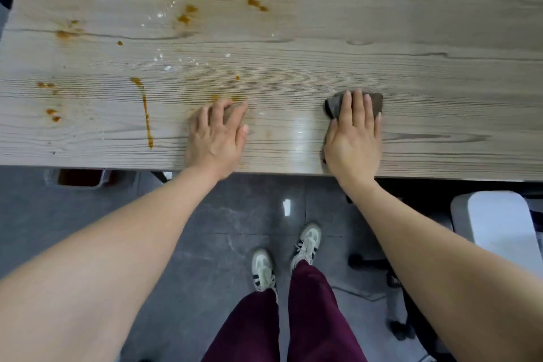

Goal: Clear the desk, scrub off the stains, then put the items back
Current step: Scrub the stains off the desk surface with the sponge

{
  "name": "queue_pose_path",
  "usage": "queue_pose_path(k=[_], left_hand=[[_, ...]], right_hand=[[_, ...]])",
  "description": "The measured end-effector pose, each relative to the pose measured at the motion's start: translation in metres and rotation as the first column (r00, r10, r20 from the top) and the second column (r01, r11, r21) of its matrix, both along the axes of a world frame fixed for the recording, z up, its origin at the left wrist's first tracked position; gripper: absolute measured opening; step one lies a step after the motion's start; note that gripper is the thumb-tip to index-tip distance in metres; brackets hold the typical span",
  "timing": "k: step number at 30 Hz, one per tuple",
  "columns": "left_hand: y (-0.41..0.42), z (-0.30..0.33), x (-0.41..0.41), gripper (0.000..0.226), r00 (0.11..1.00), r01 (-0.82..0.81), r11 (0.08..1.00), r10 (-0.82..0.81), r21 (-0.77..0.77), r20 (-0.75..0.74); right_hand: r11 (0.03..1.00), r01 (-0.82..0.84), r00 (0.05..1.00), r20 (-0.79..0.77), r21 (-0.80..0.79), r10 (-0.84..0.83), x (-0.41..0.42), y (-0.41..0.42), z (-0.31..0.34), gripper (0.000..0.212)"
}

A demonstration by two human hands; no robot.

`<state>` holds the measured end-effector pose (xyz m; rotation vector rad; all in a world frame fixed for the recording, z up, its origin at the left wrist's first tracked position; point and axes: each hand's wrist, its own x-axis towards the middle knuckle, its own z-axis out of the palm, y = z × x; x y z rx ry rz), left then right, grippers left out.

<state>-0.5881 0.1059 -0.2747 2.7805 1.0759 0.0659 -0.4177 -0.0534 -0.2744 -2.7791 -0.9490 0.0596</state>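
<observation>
Most of the orange stains (145, 112) sit on the table's (382, 38) left half. The left hand (216, 134) rests flat, fingers relaxed, bracing. The right hand (354, 132) presses straight fingers on the grey cloth (377, 103) near the edge; I'd sweep it leftward with firm overlapping strokes.

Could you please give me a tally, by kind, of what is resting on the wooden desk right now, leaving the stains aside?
Bare hands: 2, the left hand and the right hand, both flat on the pale wooden desk
Dark grey cleaning cloths: 1, under the right hand
Total: 3
</observation>
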Motion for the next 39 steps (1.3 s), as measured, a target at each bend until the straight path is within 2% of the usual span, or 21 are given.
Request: queue_pose_path(k=[3, 7, 11, 13, 16, 20, 25, 28, 30, 32, 34, 36, 38, 39], left_hand=[[0.0, -0.004, 0.0, 0.042, 0.999, -0.001, 0.999, -0.001, 0.039, 0.05], [0.0, -0.002, -0.001, 0.038, 0.999, -0.007, 0.999, 0.005, 0.041, 0.05], [-0.001, 0.001, -0.001, 0.037, 0.999, -0.006, 0.999, 0.005, 0.032, 0.053], [0.001, 0.001, -0.001, 0.039, 0.998, -0.006, 1.0, 0.005, 0.017, 0.055], [0.002, 0.001, -0.002, 0.04, 0.999, -0.009, 1.0, 0.008, 0.012, 0.049], [0.0, 0.003, -0.001, 0.041, 0.999, -0.011, 1.0, 0.01, 0.004, 0.043], [0.0, 0.002, -0.001, 0.041, 0.999, -0.013, 1.0, 0.013, 0.008, 0.035], [0.0, 0.001, -0.001, 0.041, 1.0, -0.015, 1.0, 0.015, -0.005, 0.026], [0.0, 0.002, -0.001, 0.042, 1.0, -0.016, 1.0, 0.016, -0.014, 0.022], [0.001, 0.002, -0.002, 0.043, 1.0, -0.009, 1.0, 0.01, -0.018, 0.014], [0.001, 0.002, -0.002, 0.044, 1.0, -0.007, 1.0, 0.007, -0.015, 0.002], [0.001, 0.003, -0.002, 0.044, 1.0, -0.008, 1.0, 0.008, -0.015, -0.004], [0.001, 0.003, -0.002, 0.044, 1.0, -0.01, 1.0, 0.009, -0.011, -0.003], [0.001, 0.003, -0.001, 0.044, 1.0, -0.008, 1.0, 0.008, -0.01, -0.002]], right_hand=[[1.0, 0.0, 1.0, 0.02, 0.027, -0.001, -0.027, 0.026, -0.004, 0.056], [0.973, -0.225, 0.973, -0.037, 0.051, 0.227, -0.072, 0.07, 0.0, 0.06], [0.927, -0.372, 0.924, -0.077, 0.053, 0.375, -0.059, 0.062, 0.003, 0.055], [0.946, -0.32, 0.945, -0.049, 0.056, 0.323, -0.035, 0.044, 0.003, 0.055], [0.991, -0.133, 0.99, -0.043, 0.017, 0.133, -0.004, 0.022, 0.004, 0.056], [1.0, 0.015, 1.0, 0.005, -0.001, -0.015, -0.015, 0.033, 0.002, 0.057], [0.958, -0.285, 0.957, -0.049, 0.025, 0.285, -0.059, 0.073, 0.003, 0.059], [0.892, -0.451, 0.888, -0.083, 0.028, 0.452, -0.044, 0.067, 0.007, 0.056], [0.868, -0.497, 0.866, -0.068, 0.011, 0.496, -0.018, 0.052, 0.009, 0.055], [0.922, -0.388, 0.92, -0.056, 0.001, 0.388, 0.011, 0.037, 0.011, 0.055], [0.978, -0.207, 0.977, -0.045, -0.02, 0.206, 0.028, 0.029, 0.01, 0.055], [0.998, -0.057, 0.998, -0.028, -0.035, 0.056, 0.024, 0.033, 0.007, 0.056], [1.0, -0.001, 1.0, -0.016, -0.024, 0.001, 0.005, 0.049, 0.006, 0.057], [0.999, -0.038, 0.999, -0.017, -0.015, 0.038, -0.008, 0.058, 0.006, 0.058]])
